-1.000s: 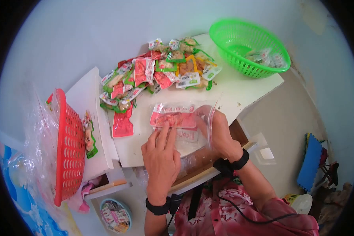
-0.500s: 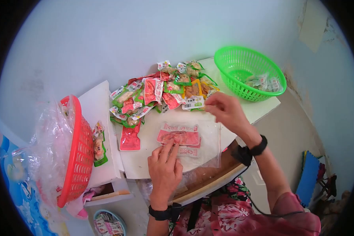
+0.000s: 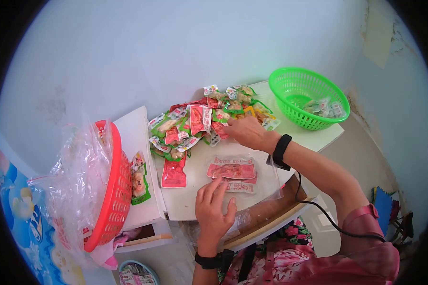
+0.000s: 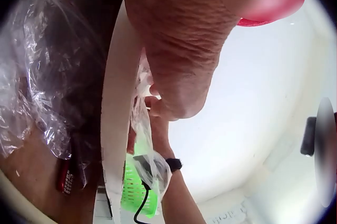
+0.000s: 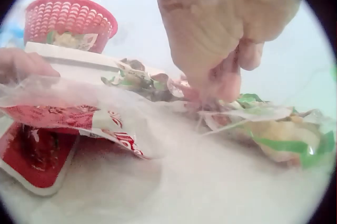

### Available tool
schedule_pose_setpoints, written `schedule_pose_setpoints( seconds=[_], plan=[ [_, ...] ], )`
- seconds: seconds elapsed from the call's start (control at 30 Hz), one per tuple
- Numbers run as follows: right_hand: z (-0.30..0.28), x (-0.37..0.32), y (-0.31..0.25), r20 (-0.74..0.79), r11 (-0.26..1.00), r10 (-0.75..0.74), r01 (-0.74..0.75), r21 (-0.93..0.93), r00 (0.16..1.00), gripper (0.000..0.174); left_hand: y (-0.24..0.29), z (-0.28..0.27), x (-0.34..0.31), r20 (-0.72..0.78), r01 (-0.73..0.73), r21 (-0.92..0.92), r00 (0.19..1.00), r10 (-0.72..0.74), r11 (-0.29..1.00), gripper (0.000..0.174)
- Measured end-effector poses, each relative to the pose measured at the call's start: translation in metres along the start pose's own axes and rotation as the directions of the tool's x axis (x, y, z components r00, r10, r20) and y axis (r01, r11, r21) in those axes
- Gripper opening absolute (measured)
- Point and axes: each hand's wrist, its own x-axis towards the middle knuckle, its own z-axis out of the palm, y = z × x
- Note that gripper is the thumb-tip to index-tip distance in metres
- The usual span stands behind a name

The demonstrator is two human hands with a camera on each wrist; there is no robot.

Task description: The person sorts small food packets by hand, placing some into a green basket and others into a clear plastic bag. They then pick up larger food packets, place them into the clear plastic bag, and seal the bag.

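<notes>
A clear bag lies flat near the table's front edge, with red packets inside. My left hand rests its extended fingertips on the bag's lower left part, thumb apart. At the pile of packets, my right hand has its fingers at a red packet on the near side. In the right wrist view the fingers of my right hand are bent and pinch the edge of a packet among green-edged ones. The left wrist view shows the underside of my left hand.
A green basket with small packets stands at the back right. On the left are a red basket with clear bags and a single green-edged packet. One red packet lies before the pile. An open drawer sits below the front edge.
My right hand has left the clear bag's opening and moved up and left to the pile. My left hand has stayed on the bag. The head view has shifted.
</notes>
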Motion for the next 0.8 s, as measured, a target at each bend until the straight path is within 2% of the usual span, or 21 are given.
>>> schedule_pose_setpoints(
  seconds=[0.07, 0.17, 0.27, 0.3, 0.37, 0.47, 0.5, 0.57, 0.63, 0.73, 0.8],
  plan=[
    [-0.001, -0.005, 0.004, -0.018, 0.999, 0.007, -0.007, 0.032, 1.000, 0.014, 0.001, -0.003, 0.001, -0.029, -0.010, -0.009, 1.000, 0.010, 1.000, 0.042],
    [-0.020, -0.020, -0.004, -0.167, 0.992, 0.047, -0.027, 0.121, 0.985, 0.010, 0.006, -0.008, -0.011, -0.072, 0.276, -0.211, 0.952, -0.296, 0.938, 0.033],
    [-0.037, -0.039, -0.015, -0.193, 0.993, 0.051, -0.029, 0.116, 0.980, 0.010, 0.016, -0.008, -0.023, -0.077, 0.414, -0.352, 0.881, -0.467, 0.839, 0.026],
    [-0.047, -0.052, -0.023, -0.235, 0.985, 0.055, -0.014, 0.172, 0.971, 0.013, 0.023, -0.010, -0.022, 0.049, 0.471, -0.542, 0.845, -0.533, 0.696, 0.026],
    [-0.064, -0.081, -0.046, -0.315, 0.960, 0.063, 0.029, 0.279, 0.947, 0.018, 0.042, -0.011, -0.007, 0.313, 0.536, -0.796, 0.763, -0.565, 0.283, 0.027],
    [-0.066, -0.114, -0.073, -0.487, 0.950, -0.017, 0.166, 0.265, 0.873, 0.023, 0.064, -0.004, 0.021, 0.446, 0.424, -0.885, 0.653, -0.613, -0.192, 0.032],
    [-0.067, -0.123, -0.081, -0.514, 0.951, -0.059, 0.204, 0.232, 0.856, 0.024, 0.059, -0.001, 0.021, 0.477, 0.394, -0.879, 0.696, -0.537, -0.269, 0.034],
    [-0.071, -0.137, -0.092, -0.570, 0.949, -0.140, 0.274, 0.158, 0.810, 0.026, 0.061, 0.009, 0.021, 0.400, 0.309, -0.916, 0.690, -0.603, -0.254, 0.031],
    [-0.071, -0.153, -0.102, -0.524, 0.949, -0.088, 0.231, 0.215, 0.847, 0.025, 0.066, 0.014, 0.019, 0.338, 0.270, -0.940, 0.661, -0.670, -0.207, 0.027],
    [-0.063, -0.178, -0.107, -0.489, 0.911, 0.039, 0.170, 0.375, 0.872, 0.026, 0.059, 0.024, 0.007, 0.342, 0.365, -0.924, 0.666, -0.663, -0.110, 0.027],
    [-0.067, -0.190, -0.108, -0.479, 0.850, 0.163, 0.123, 0.512, 0.863, 0.026, 0.063, 0.025, 0.003, 0.264, 0.361, -0.932, 0.723, -0.639, 0.023, 0.023]
  ],
)
